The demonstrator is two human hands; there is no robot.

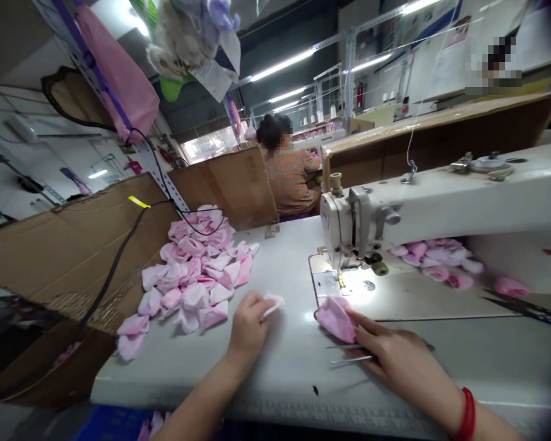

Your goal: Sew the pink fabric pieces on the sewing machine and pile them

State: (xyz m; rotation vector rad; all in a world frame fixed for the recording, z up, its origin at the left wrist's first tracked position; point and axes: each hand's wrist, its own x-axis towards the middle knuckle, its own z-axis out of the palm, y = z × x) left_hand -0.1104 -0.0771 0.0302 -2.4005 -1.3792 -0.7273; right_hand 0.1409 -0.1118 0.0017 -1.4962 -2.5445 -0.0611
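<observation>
My left hand (249,327) pinches a small whitish fabric piece (272,305) between thumb and fingers, above the table just right of a heap of pink fabric pieces (197,269). In front of the sewing machine's needle area, my right hand (397,358) has its fingers on a pink fabric piece (336,318), gripping its right side. Below that piece, tweezers (349,360) stick out from under the same hand, their two thin metal prongs apart and pointing left. The sewing machine (349,220) stands beyond my right hand, its lamp lighting the needle plate.
More pink pieces (436,257) lie under the machine arm. Black scissors (528,309) rest at the right. Cardboard walls (224,190) border the table (280,263). A black cable (119,257) hangs at the left. Another person (291,174) sits beyond, back turned.
</observation>
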